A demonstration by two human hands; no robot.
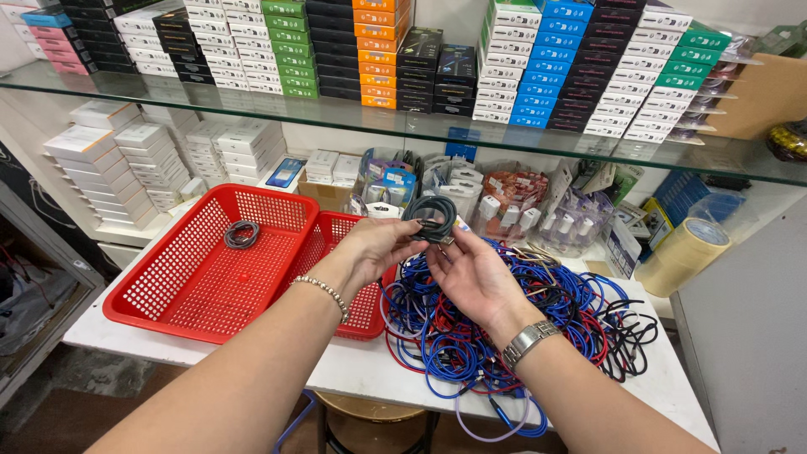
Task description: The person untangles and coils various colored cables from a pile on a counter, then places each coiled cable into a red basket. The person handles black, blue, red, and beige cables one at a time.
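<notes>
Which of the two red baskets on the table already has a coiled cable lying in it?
The larger red basket on the left: a dark coiled cable lies inside. The smaller red basket beside it shows none.
</notes>
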